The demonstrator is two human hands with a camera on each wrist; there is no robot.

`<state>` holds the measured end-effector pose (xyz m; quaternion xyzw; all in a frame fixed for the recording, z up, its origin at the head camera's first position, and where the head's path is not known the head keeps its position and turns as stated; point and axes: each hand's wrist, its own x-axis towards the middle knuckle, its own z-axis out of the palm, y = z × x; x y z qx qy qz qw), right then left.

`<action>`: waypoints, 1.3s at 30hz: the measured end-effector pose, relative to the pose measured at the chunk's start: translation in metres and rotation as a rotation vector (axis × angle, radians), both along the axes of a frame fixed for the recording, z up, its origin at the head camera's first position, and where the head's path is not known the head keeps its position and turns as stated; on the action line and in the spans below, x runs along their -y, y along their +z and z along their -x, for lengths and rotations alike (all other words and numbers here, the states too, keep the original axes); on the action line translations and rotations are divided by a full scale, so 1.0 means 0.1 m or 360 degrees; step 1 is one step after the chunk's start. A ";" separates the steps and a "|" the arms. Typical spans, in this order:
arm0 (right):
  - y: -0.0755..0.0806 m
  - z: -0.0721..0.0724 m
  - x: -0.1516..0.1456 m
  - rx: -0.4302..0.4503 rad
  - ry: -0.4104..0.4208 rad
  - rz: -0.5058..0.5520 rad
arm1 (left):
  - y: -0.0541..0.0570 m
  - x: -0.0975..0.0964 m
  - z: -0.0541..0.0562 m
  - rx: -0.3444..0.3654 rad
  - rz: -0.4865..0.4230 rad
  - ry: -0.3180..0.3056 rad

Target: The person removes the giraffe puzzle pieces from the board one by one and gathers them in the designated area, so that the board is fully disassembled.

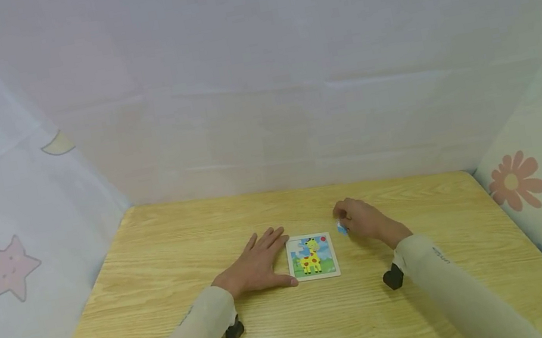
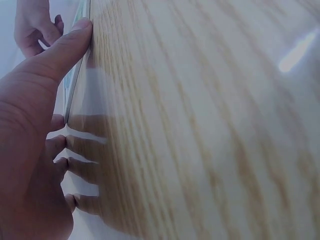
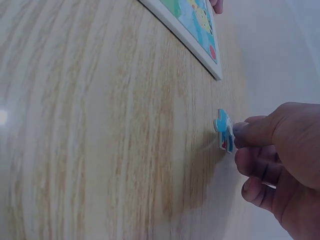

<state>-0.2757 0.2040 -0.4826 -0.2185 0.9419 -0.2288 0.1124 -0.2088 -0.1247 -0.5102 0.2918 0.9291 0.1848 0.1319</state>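
A square giraffe jigsaw puzzle [image 1: 312, 263] in a white frame lies on the table, with a pale gap at its upper left. My left hand [image 1: 260, 262] rests flat at the puzzle's left side, fingers spread, thumb and index fingertip at the frame's edge. Right of the puzzle, my right hand [image 1: 361, 219] pinches a small blue puzzle piece [image 3: 224, 131] between thumb and fingers. In the right wrist view the piece stands tilted on edge close over the tabletop, with some red and white on its face.
The wooden table [image 1: 163, 236] reaches back to a pale cloth wall [image 1: 265, 134]. Printed cloth also hangs at the left and right sides. A black wrist camera [image 1: 393, 277] sits under the right sleeve, another one [image 1: 234, 329] under the left.
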 end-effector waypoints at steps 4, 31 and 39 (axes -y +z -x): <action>0.01 -0.03 0.02 0.0004 -0.0031 -0.0012 | 0.01 -0.01 0.00 0.0003 -0.0011 0.0001; -0.02 -0.33 0.57 0.0020 0.0145 -0.0012 | 0.04 -0.01 -0.02 0.0010 -0.0016 0.0008; -0.06 -0.36 0.69 0.0049 0.0194 -0.0015 | 0.03 -0.01 -0.02 0.0011 0.0016 0.0004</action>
